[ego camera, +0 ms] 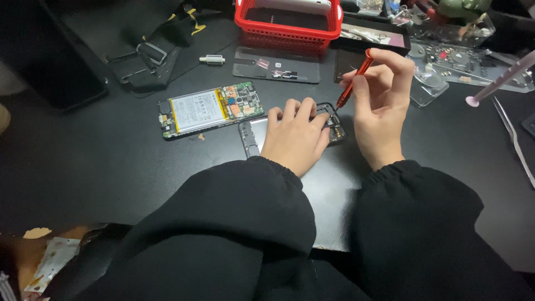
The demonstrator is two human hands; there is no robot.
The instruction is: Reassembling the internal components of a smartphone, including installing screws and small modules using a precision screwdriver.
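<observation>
Head view: left of the desk's middle lies an opened phone body (210, 110), its white-labelled battery beside a green circuit board. Just right of it, the left hand (294, 136) presses flat, fingers bent, on a dark phone frame (252, 135) near the desk's centre. The right hand (380, 106) pinches a red screwdriver (353, 79) between thumb and fingertips, tip down at the frame's far end. At the far edge stands a red basket (288, 27); a clear parts tray (473, 58) sits toward the far right corner.
</observation>
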